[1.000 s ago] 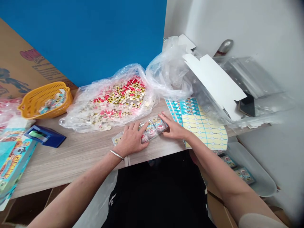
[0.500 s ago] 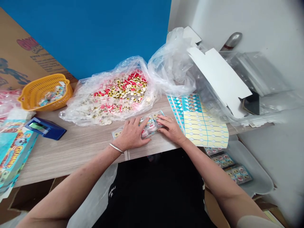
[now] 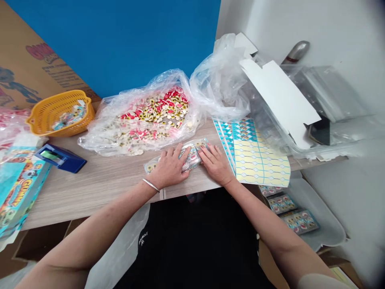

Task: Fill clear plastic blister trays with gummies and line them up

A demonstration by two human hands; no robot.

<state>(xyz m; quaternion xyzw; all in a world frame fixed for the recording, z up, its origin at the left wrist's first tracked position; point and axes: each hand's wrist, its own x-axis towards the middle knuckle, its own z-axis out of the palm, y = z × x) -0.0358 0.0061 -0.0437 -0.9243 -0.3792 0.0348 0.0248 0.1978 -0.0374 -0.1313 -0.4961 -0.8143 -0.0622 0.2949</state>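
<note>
A clear plastic pack of small candy pieces (image 3: 192,156) lies flat on the wooden table near its front edge, under both hands. My left hand (image 3: 169,166) rests palm down over its left and middle part, fingers spread, hiding some of it. From the right, my right hand (image 3: 215,163) lies on the pack's right end with fingers stretched out flat. Behind the hands is a big clear bag (image 3: 111,136) of loose red, white and yellow-black candy pieces (image 3: 162,106). Sheets of printed labels (image 3: 260,160) lie just right of my right hand.
A yellow basket (image 3: 37,114) with small packets and a blue tape dispenser (image 3: 64,158) stand left, near a printed box (image 3: 22,188). White card (image 3: 279,100) lies across a clear bin on the right. Below it, a grey tub (image 3: 331,230) holds filled packs.
My right fingers now lie flatter on the pack. My left index finger has stretched out to the right across it. The view has shifted slightly.
</note>
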